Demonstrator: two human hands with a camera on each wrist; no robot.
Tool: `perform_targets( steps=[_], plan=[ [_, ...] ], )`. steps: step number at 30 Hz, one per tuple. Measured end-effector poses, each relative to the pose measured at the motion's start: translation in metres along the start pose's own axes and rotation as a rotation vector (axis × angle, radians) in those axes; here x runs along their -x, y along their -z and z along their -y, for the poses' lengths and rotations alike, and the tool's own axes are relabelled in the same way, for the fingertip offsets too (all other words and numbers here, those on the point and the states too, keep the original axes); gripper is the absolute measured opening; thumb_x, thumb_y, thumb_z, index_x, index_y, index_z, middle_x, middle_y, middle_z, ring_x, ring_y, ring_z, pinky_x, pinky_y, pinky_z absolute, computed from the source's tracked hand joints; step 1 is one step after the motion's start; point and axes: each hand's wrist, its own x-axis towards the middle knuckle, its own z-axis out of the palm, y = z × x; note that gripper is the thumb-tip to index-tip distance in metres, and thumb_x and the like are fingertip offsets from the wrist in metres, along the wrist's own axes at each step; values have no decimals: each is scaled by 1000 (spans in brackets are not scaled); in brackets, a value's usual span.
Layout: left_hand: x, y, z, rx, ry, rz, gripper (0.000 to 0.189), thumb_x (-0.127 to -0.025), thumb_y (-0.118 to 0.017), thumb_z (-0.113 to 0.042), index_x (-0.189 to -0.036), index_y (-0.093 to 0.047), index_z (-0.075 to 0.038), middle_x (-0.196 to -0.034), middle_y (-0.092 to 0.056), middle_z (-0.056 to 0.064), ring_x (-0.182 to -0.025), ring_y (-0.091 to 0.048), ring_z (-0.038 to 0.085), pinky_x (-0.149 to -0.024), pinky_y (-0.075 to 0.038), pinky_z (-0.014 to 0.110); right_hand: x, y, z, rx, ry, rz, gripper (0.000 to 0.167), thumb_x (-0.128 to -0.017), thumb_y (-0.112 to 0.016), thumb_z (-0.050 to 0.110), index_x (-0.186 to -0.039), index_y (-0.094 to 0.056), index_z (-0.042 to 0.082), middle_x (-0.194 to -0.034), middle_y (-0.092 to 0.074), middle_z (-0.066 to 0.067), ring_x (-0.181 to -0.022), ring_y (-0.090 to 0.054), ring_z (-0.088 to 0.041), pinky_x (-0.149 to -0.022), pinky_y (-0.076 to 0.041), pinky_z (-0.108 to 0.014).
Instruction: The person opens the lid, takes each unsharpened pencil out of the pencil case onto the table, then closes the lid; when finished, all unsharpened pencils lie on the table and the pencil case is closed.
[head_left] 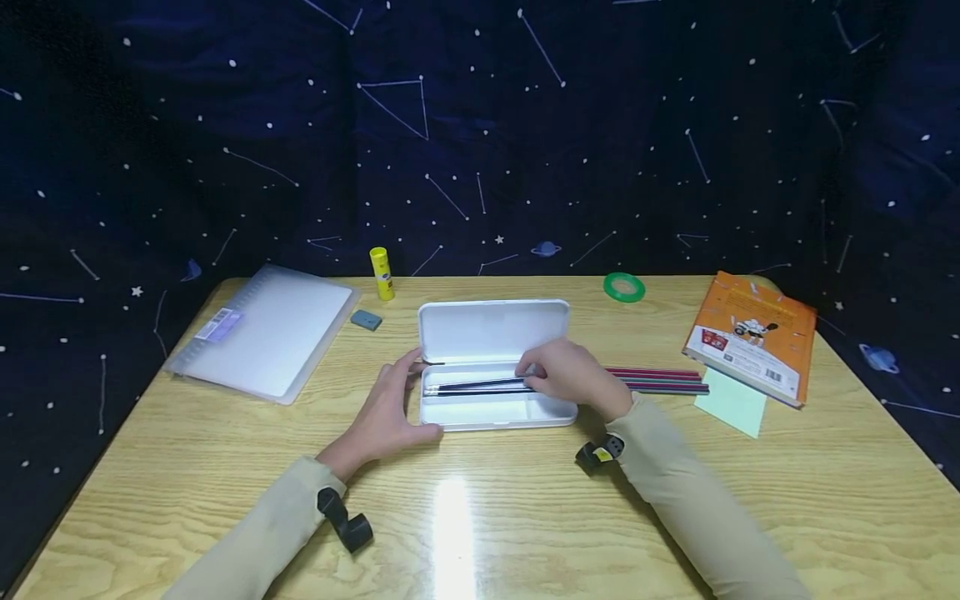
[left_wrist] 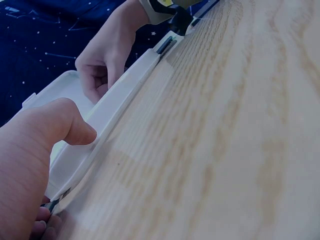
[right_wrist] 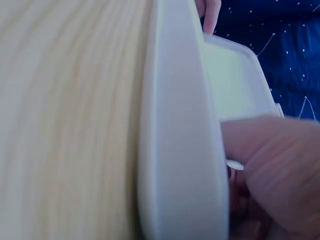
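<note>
honestly, left hand [head_left: 386, 418] is spreading around the left end of the white case [head_left: 480, 411] while right hand [head_left: 564, 372], fingers nearly closed, is pinching black pencils [head_left: 480, 392] inside it, so if that bracing's slipping, it could be skidding.

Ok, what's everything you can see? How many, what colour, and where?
Pencil case: 1, white, open, table's middle
Dark pencils: at least 2, blackish, in the case
Other pencils: several, red and greenish, right of the case
Folder: 1, see-through whitish, left
Eraser: 1, grey-blue, beside the folder
Glue stick: 1, yellow, behind the eraser
Tape roll: 1, green, back right
Book: 1, orange, right
Paper: 1, pale green, by the book
Table: 1, pale wood, underneath
Cloth: 1, starry dark blue, behind
Sleeves: 2, beige, both arms
Wrist cameras: 2, black, on the sleeves
Left fingers: one hand, bare, on the case
Right fingers: one hand, bare, at the dark pencils
</note>
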Motion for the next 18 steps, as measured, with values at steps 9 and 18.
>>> perform_targets(
  steps=[9,18],
  plan=[
    [2,3,1,-1,2,-9,110,-60,-79,-31,-152,-23,-10,-134,-49,6,-113,-43,21,-97,-43,40,-14,-13,19,115,35,-31,7,-85,-68,14,-90,-73,11,-83,-72,1,-75,-62,-13,-72,-52,-33],
    [0,0,-1,-5,-6,-9,109,-61,-79,-33,-152,-23,-10,-135,-49,6,-112,-44,20,-96,-42,40,-2,-2,21,148,18,-161,8,-88,-65,15,-92,-70,10,-75,-67,1,-58,-50,-9,-50,-41,-25]
  ],
)
